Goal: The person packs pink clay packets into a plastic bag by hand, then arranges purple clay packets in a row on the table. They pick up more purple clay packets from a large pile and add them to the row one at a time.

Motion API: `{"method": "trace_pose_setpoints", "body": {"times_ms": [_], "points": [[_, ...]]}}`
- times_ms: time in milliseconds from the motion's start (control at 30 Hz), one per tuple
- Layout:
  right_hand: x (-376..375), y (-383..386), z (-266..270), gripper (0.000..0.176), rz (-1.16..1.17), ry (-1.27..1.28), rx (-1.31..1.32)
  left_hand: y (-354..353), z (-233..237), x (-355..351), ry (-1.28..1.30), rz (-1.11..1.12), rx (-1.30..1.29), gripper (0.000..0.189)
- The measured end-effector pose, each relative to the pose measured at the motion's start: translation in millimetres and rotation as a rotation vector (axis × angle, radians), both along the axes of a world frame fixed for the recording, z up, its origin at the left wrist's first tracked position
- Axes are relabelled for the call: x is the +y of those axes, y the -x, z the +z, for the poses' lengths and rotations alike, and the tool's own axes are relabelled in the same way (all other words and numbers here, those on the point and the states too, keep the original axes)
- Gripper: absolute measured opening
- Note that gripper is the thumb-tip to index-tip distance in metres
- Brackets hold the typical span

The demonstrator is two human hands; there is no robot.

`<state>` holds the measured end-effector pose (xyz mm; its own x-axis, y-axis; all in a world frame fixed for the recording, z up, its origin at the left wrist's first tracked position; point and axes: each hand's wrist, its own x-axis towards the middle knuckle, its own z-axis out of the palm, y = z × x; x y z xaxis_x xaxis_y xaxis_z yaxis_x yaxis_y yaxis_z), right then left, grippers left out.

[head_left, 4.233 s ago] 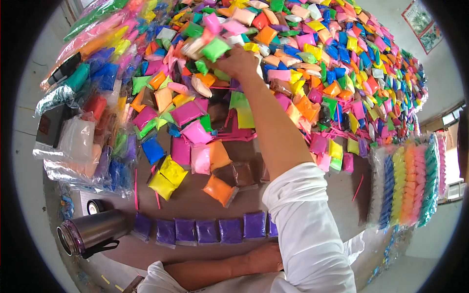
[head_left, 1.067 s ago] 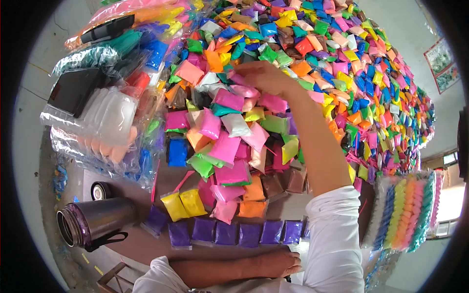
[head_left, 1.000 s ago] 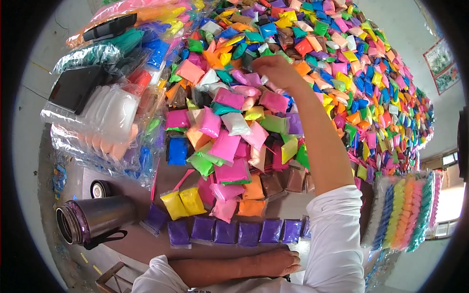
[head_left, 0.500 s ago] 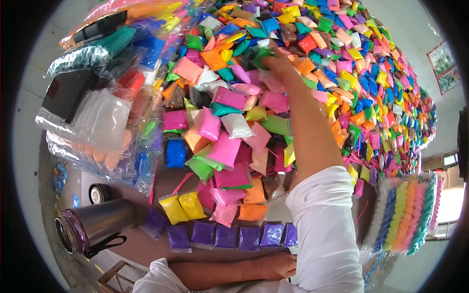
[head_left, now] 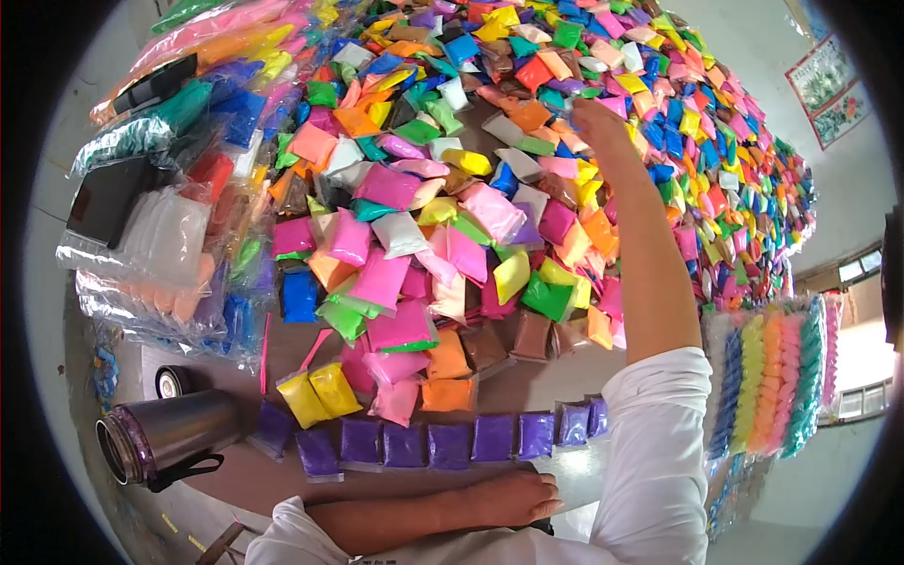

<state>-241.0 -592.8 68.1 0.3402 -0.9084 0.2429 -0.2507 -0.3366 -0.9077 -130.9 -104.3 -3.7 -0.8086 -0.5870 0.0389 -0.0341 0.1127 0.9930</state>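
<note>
My right hand (head_left: 600, 124) reaches far forward onto a big heap of small coloured packets (head_left: 650, 113). It touches packets there, but its fingertips are partly hidden among them. Close to my body, my left hand (head_left: 523, 497) lies by the near table edge, fingers curled in and nothing visible in them. Just beyond it runs a row of purple packets (head_left: 449, 445). Two yellow packets (head_left: 320, 393) lie left of centre, beside pink and orange ones. A looser group of packets, with a pink packet (head_left: 389, 186) among them, spreads between the row and the heap.
A steel flask (head_left: 174, 435) lies on its side at the left, with its lid (head_left: 172, 381) behind it. Large clear bags (head_left: 160, 235) of coloured packs are stacked at the left, a dark phone-like slab (head_left: 108, 200) on top. Strips of coloured packs (head_left: 767, 381) stand at the right.
My right hand has moved right across the heap. Several packets now lie nearer at centre right, and a strip of brown table shows within the heap. My left hand stays near the table edge.
</note>
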Motion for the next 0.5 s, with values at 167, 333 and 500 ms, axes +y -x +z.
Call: {"method": "trace_pose_setpoints", "body": {"times_ms": [167, 333, 500], "points": [[59, -23, 33, 0.027, -0.111, -0.118, 0.04, 4, -10, 6, 0.123, 0.038, 0.028, 0.03], [139, -135, -3, 0.022, 0.382, 0.284, 0.264, 2, -6, 6, 0.141, 0.056, 0.02, 0.027], [129, -178, -26, 0.054, 0.351, 0.435, 0.764, 8, -17, 14, 0.126, 0.142, 0.116, 0.026]]}}
